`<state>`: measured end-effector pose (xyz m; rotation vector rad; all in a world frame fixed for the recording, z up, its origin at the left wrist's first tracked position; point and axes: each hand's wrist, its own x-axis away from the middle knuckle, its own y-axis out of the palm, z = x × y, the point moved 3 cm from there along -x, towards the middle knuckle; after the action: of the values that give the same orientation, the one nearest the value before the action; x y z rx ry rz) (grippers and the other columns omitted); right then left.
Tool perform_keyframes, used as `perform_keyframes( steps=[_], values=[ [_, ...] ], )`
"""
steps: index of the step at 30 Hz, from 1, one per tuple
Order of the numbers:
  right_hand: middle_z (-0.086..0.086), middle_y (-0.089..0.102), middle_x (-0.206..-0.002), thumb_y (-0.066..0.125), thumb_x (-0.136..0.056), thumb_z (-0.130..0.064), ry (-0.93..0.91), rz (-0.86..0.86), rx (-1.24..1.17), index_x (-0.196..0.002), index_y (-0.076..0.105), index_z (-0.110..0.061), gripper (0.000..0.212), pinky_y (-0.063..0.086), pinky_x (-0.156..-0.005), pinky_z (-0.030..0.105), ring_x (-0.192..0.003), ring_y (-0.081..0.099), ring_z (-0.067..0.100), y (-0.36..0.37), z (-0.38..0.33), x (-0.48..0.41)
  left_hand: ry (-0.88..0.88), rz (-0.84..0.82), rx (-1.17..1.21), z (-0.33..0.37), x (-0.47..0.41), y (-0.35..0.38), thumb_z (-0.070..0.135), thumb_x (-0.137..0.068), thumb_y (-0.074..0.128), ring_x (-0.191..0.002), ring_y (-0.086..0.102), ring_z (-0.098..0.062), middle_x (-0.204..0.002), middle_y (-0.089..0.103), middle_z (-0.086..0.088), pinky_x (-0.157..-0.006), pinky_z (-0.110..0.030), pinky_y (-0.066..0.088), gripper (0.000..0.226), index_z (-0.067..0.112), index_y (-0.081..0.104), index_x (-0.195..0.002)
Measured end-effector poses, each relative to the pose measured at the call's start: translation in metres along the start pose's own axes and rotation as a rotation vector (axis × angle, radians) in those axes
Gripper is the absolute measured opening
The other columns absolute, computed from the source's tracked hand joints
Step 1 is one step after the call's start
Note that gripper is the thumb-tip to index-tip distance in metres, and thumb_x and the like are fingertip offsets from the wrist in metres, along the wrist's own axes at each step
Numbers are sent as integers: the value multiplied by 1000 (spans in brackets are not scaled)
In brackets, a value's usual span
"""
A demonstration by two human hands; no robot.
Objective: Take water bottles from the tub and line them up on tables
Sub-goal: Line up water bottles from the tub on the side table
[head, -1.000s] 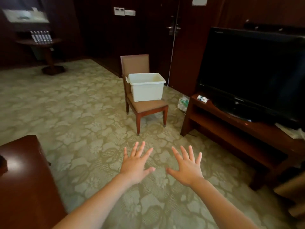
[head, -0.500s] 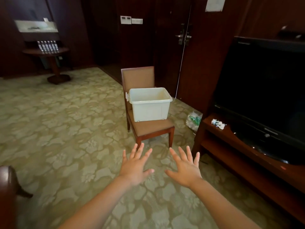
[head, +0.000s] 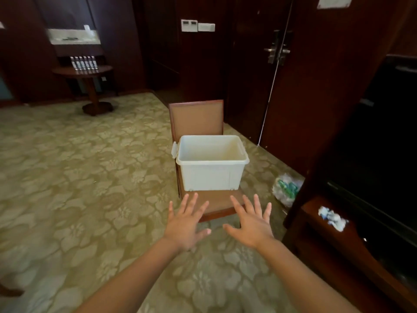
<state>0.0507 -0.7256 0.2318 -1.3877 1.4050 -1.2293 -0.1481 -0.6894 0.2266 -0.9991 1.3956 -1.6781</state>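
A white plastic tub (head: 211,175) stands on the seat of a brown chair (head: 196,118) ahead of me; only bare inner walls show, its bottom is hidden. Several water bottles (head: 83,62) stand in a row on a round wooden table (head: 90,72) at the far left. My left hand (head: 186,224) and my right hand (head: 250,224) are stretched out side by side, palms down, fingers spread, holding nothing. Both hover just short of the chair's front edge, below the tub.
A dark wooden TV stand (head: 352,249) with a black TV (head: 388,154) runs along the right; crumpled wrappers (head: 332,219) lie on it. A plastic bag (head: 286,189) sits on the patterned carpet beside the chair. A dark door (head: 259,64) is behind.
The view has come much closer to the chair and tub. Both hands stay spread and empty. The dark table at the lower left has dropped out of view.
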Motion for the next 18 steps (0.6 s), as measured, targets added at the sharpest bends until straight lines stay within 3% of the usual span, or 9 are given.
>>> perform_keyframes(
  steps=[9, 18],
  values=[
    [2, -10, -166, 39, -87, -74, -131, -36, 58, -154, -8, -45, 87, -22, -113, 62, -147, -29, 30, -50, 66, -169, -151, 54, 45, 21, -158, -32, 66, -93, 35, -146, -28, -21, -159, -26, 4, -117, -58, -12, 78, 41, -9, -152],
    [1, -6, -167, 32, -88, -76, -149, -70, 98, -154, -8, -43, 84, -24, -111, 63, -149, -25, 30, -43, 94, -308, -221, 11, 24, -8, -289, -30, 68, -93, 32, -148, -21, -23, -162, -20, 2, -116, -57, -11, 77, 42, -9, -152]
  ],
)
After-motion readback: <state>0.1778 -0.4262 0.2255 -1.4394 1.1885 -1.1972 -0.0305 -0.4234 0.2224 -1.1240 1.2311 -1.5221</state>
